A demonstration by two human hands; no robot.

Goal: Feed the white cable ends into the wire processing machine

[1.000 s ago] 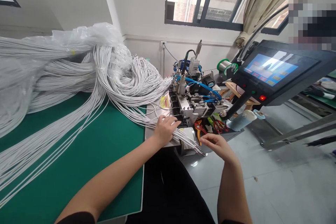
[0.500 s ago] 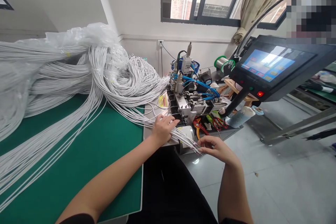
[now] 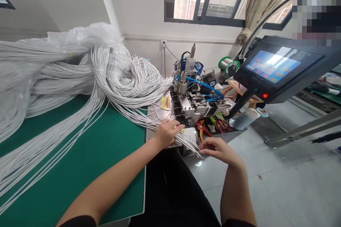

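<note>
My left hand lies on a bundle of thin white cables at the edge of the green mat, fingers curled over them and pressing them down. My right hand pinches the free cable ends that stick out past the table edge. Just behind both hands stands a small wire-processing machine with blue air hoses. The cables run back left into a large heap of white cables, partly covered by a clear plastic bag.
A touchscreen control panel on an arm hangs at the right. Red-handled cutters and scissors lie by the machine. A wire spool stands behind it. Grey floor lies to the right; a window is above.
My right hand has moved left, closing in on the cable ends and pinching them. My left hand has stayed on the bundle.
</note>
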